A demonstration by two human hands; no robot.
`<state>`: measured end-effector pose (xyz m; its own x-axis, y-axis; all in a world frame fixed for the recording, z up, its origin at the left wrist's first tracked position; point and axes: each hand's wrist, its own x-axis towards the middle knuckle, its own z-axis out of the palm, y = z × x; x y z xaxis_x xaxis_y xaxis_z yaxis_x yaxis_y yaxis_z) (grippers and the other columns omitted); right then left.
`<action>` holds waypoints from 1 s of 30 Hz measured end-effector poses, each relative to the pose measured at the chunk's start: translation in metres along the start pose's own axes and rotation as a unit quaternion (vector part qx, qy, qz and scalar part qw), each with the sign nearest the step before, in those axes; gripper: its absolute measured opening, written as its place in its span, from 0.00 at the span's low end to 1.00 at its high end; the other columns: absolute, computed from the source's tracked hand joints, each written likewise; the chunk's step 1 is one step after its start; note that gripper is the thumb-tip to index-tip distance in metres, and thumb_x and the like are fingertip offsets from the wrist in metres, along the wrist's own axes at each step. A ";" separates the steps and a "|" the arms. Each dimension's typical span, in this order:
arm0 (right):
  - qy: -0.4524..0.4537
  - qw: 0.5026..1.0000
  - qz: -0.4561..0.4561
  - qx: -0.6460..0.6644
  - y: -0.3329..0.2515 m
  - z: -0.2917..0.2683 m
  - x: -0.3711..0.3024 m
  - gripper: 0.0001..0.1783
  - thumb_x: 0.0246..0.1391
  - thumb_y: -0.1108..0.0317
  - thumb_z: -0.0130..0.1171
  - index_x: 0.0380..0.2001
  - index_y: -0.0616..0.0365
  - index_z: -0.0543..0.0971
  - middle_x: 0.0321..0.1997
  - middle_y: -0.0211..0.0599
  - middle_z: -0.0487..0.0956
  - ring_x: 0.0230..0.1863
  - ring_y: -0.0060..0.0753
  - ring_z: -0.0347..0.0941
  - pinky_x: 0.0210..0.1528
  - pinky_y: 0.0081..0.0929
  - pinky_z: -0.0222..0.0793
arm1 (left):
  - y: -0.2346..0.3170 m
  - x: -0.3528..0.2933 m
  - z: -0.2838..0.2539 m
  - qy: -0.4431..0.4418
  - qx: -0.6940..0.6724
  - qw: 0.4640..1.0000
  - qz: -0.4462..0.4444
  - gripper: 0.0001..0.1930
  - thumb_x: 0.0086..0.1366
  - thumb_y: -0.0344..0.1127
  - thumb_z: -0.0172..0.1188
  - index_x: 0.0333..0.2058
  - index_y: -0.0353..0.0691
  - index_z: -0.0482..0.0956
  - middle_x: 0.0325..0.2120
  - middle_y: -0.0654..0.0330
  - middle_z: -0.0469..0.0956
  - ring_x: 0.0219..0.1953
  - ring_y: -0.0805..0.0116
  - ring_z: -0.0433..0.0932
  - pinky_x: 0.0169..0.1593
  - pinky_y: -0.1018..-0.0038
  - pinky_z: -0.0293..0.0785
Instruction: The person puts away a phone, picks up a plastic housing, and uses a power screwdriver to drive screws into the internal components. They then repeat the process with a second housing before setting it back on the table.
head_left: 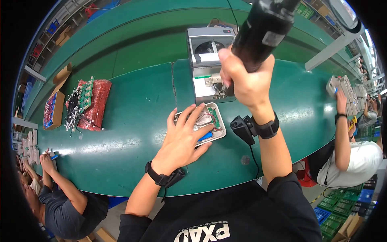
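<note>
My right hand (250, 82) is wrapped around a thick black electric screwdriver (262, 38), raised in front of the machine; the tool's tip is hidden behind the hand. On the green bench, my left hand (177, 141) lies with fingers spread over a small whitish plastic housing (223, 128). Inside the housing show a green circuit board (215, 115), thin red and dark wires and a blue block (205, 136) that looks like a battery. The fingers cover much of its left half. Each wrist wears a black strap with a small device.
Behind the housing stands a grey screw feeder (211, 50). At left lie a red bubble-wrap bundle (101, 103), green circuit boards (86, 94), cables with white plugs (72, 107) and a cardboard box (58, 111). Co-workers sit on both sides; stacked housings (348, 94) stand at right.
</note>
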<state>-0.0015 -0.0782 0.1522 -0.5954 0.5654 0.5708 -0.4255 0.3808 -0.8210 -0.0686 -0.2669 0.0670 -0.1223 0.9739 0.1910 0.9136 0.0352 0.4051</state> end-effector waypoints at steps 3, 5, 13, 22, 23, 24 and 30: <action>-0.010 0.999 0.032 -0.024 0.000 -0.004 -0.007 0.10 0.57 0.71 0.56 0.25 0.63 0.70 0.16 0.33 0.69 0.13 0.23 0.64 0.17 0.24 0.63 | 0.000 -0.002 0.000 0.009 0.004 1.000 -0.014 0.22 0.54 0.43 0.68 0.48 0.50 0.82 0.66 0.52 0.60 0.67 0.49 0.57 0.66 0.41 0.49; 0.029 0.999 0.011 0.018 -0.009 -0.009 -0.011 0.10 0.58 0.69 0.54 0.27 0.64 0.70 0.15 0.34 0.68 0.13 0.24 0.63 0.19 0.26 0.63 | 0.000 0.001 0.002 0.022 -0.001 1.000 -0.003 0.21 0.53 0.43 0.68 0.47 0.50 0.82 0.66 0.52 0.60 0.67 0.50 0.57 0.66 0.41 0.48; 0.036 0.997 -0.051 0.034 -0.006 -0.008 -0.007 0.10 0.59 0.67 0.53 0.30 0.64 0.68 0.15 0.34 0.67 0.14 0.25 0.62 0.20 0.27 0.64 | -0.003 -0.003 0.001 0.016 -0.021 1.000 0.004 0.18 0.53 0.43 0.68 0.44 0.50 0.84 0.66 0.52 0.60 0.67 0.51 0.57 0.66 0.43 0.48; -0.023 0.999 -0.033 0.007 0.002 -0.001 0.004 0.10 0.57 0.68 0.56 0.30 0.64 0.68 0.16 0.35 0.67 0.14 0.26 0.62 0.19 0.26 0.62 | -0.006 -0.005 0.000 0.013 -0.044 0.999 0.011 0.17 0.52 0.42 0.68 0.42 0.49 0.84 0.65 0.52 0.61 0.67 0.52 0.57 0.66 0.45 0.49; -0.025 0.999 -0.033 0.008 0.001 -0.001 0.003 0.10 0.57 0.68 0.56 0.30 0.64 0.68 0.16 0.35 0.67 0.14 0.26 0.62 0.19 0.26 0.62 | -0.006 -0.006 -0.001 0.014 -0.043 0.999 0.009 0.17 0.52 0.42 0.68 0.42 0.49 0.84 0.65 0.52 0.61 0.67 0.52 0.57 0.66 0.45 0.49; -0.027 1.000 -0.006 0.014 -0.003 0.000 0.002 0.10 0.57 0.68 0.56 0.30 0.63 0.68 0.16 0.34 0.67 0.14 0.26 0.62 0.19 0.26 0.62 | -0.006 -0.007 -0.001 0.015 -0.046 0.999 0.008 0.17 0.52 0.42 0.68 0.42 0.49 0.84 0.65 0.52 0.61 0.67 0.52 0.57 0.66 0.45 0.49; -0.027 0.997 0.052 0.044 -0.013 -0.004 -0.018 0.11 0.57 0.68 0.55 0.30 0.62 0.67 0.15 0.33 0.65 0.14 0.25 0.61 0.20 0.26 0.62 | -0.007 -0.010 -0.001 0.013 -0.049 0.999 0.008 0.17 0.52 0.41 0.68 0.43 0.48 0.83 0.65 0.53 0.61 0.68 0.53 0.57 0.67 0.44 0.47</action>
<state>0.0172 -0.0906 0.1524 -0.6738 0.5579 0.4845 -0.4168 0.2546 -0.8726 -0.0743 -0.2768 0.0626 -0.1193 0.9678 0.2217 0.8732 -0.0040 0.4874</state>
